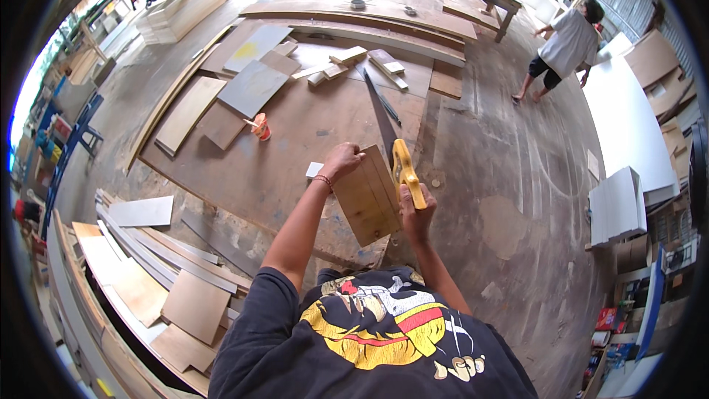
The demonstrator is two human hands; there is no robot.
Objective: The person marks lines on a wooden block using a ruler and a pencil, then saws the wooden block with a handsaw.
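Closest to me is the person's dark T-shirt (369, 332), its back or front broadly printed in yellow, red and white. Beyond it both forearms reach out over the near right corner of a wide brown desk (251, 177). At the left wrist sits a reddish band (322, 179), and the left grip (343, 160) is curled closed over the far left corner of a wooden panel (365, 203). That panel lies tilted to the view at the desk's right side, with a dark line running along near its right edge.

Just right of it, the right grip (415, 211) is wrapped firmly around the yellow handle of a saw (405, 166). The blade points to the far side and slightly left; whether its teeth touch the wood I cannot tell.

Farther left on the desk, an orange-red cup (261, 127) with a stick in it stands near some grey boards (255, 87). Pale wooden blocks (334, 67) lie on the far side. To the near left, offcuts (196, 299) are heaped loosely. Far right, another person (569, 45) in a light top and dark shorts is on the floor (509, 170), with stacked white panels (617, 207) on the nearer right.
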